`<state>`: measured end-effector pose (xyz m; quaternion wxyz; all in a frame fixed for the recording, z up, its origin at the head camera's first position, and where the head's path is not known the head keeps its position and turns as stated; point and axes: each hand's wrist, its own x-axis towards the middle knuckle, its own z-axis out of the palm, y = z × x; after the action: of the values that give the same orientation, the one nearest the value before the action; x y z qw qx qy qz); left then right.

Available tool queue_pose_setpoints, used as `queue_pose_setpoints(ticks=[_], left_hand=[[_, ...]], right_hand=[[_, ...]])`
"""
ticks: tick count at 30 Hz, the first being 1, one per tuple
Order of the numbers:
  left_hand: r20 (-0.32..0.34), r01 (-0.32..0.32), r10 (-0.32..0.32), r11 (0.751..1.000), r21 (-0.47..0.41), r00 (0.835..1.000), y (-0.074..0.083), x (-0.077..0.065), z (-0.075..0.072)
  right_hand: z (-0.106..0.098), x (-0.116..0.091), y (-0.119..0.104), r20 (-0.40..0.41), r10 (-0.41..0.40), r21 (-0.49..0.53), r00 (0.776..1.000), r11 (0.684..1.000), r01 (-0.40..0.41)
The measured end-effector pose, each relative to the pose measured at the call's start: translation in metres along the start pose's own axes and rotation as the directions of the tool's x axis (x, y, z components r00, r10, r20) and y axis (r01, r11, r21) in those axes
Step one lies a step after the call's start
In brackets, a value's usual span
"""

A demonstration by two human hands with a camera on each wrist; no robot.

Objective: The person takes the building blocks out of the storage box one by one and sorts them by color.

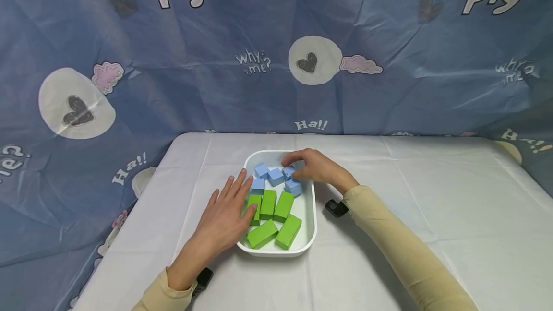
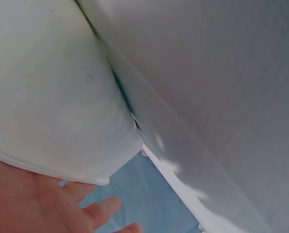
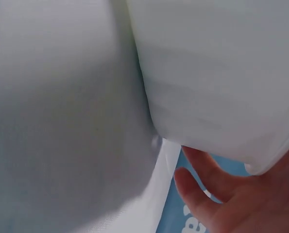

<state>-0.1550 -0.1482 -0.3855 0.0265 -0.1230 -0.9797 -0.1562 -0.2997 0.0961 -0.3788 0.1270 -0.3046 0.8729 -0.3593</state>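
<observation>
A white tray [image 1: 308,234] holds several light-blue cubes [image 1: 275,177] at its far end and several green rectangular blocks [image 1: 288,232] nearer the front. My right hand [image 1: 318,167] reaches over the tray's far right rim. Its thumb and fingers curve round a blue cube [image 1: 288,172] and pinch it; in the right wrist view the tray wall [image 3: 217,82] hides this grip. With straight, spread fingers, my left hand [image 1: 226,217] lies over the left rim, its thumb by a green block [image 1: 255,201]. The left wrist view shows those fingers past the tray's rim.
The tray stands on a table with a white cloth [image 1: 389,176]. Behind the table hangs a blue printed curtain [image 1: 242,95]. A small black device [image 1: 336,208] sits under the right wrist, another [image 1: 203,280] at the left one.
</observation>
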Motion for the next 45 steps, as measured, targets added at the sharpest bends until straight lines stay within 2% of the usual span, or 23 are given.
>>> queue_pose_setpoints(ticks=[8, 19, 30, 35, 41, 45], left_hand=[[-0.015, -0.001, 0.001, 1.000, 0.004, 1.000, 0.001, 0.000, 0.001], [-0.014, 0.008, -0.008, 1.000, 0.003, 1.000, 0.002, -0.001, 0.001], [-0.019, 0.002, -0.001, 0.999, 0.050, 1.000, 0.001, 0.000, 0.001], [-0.028, -0.005, 0.007, 0.997, 0.075, 1.000, 0.001, 0.001, 0.001], [-0.027, -0.006, 0.007, 0.998, 0.066, 1.000, 0.001, 0.001, 0.002], [-0.028, -0.002, 0.004, 0.998, 0.063, 1.000, 0.001, 0.001, 0.003]], right_hand=[[0.003, -0.001, -0.006, -0.032, 0.027, -0.031, 0.999, 0.999, -0.028], [0.009, -0.002, 0.001, -0.093, -0.009, 0.054, 0.996, 0.998, 0.014], [0.011, -0.005, 0.006, -0.135, -0.021, 0.092, 0.991, 0.995, 0.034], [0.009, -0.009, 0.004, -0.194, -0.027, 0.052, 0.981, 0.998, 0.038], [0.009, -0.014, 0.002, -0.285, -0.018, 0.041, 0.958, 0.999, 0.030], [0.008, -0.016, 0.001, -0.306, -0.020, 0.046, 0.952, 0.998, 0.035]])
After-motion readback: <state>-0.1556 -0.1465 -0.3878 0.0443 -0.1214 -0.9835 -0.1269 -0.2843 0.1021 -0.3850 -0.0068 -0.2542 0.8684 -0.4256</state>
